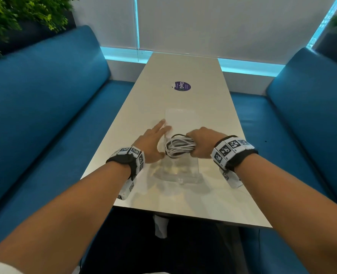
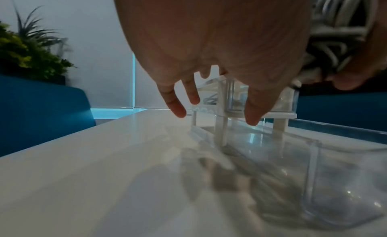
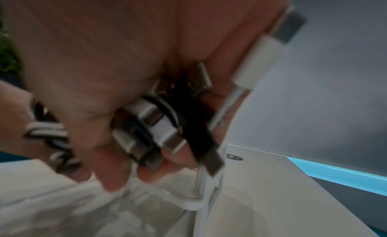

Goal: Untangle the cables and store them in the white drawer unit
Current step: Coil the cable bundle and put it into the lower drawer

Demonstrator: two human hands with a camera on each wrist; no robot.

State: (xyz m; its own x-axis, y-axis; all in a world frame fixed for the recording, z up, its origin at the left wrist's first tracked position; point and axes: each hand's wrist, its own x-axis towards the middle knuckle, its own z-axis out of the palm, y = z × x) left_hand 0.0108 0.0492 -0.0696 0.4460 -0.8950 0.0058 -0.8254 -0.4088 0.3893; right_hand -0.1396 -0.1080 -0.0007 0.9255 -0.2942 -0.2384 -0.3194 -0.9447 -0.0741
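A gathered bundle of white and black cables (image 1: 180,145) is held above the pulled-out clear drawer (image 1: 180,171) of the white drawer unit (image 1: 180,118), which stands on the table (image 1: 136,107); the bundle appears to be carried directly over the open tray so that it can be lowered straight in, and the drawer seems to have been drawn toward the person for that reason. The right hand (image 1: 202,142) is clenched around the coils, its fingers wrapped fully about them, and in the right wrist view several plug ends (image 3: 165,124) are seen gathered against the palm, presumably so that no end trails loose. The left hand (image 1: 152,143) is kept released, with fingers extended and spread, just beside the left side of the unit; it is judged to be steadying the unit, though contact cannot be confirmed, since in the left wrist view the fingertips (image 2: 178,109) hang above the table. Nothing is held by it.
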